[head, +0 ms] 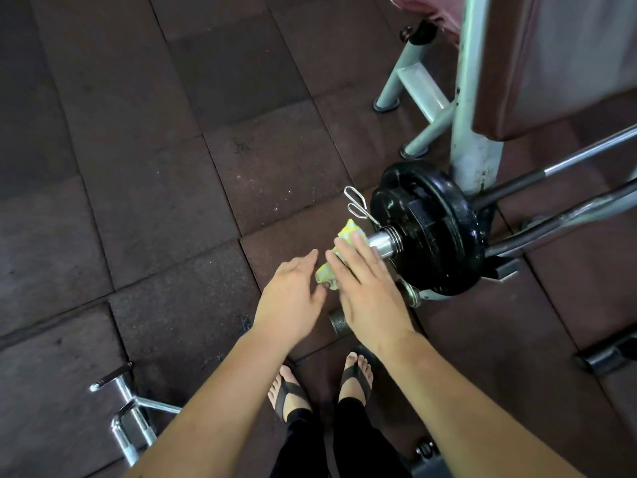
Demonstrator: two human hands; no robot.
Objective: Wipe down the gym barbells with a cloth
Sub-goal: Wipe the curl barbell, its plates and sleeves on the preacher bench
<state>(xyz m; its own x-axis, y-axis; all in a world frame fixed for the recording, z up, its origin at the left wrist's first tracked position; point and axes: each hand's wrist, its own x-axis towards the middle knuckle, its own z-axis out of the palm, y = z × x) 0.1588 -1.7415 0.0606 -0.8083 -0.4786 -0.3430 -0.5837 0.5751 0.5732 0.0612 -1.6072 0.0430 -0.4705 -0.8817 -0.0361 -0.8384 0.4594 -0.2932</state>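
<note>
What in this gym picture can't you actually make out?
Head view:
- Cloth: mostly covered by the right hand; its full shape is unclear.
- Barbell: far end cut off by the right edge.
- Weight plate: markings too dark and glossy to read.
- Small dark cylinder: partly hidden behind the right hand.

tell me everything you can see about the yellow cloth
The cloth is small, yellow-green with white patches, soft and crumpled. It is bunched over the end of the chrome barbell sleeve, beside the black weight plate. The right hand lies on it with straight fingers, hiding its middle. The left hand is near its lower edge; contact cannot be told.
</note>
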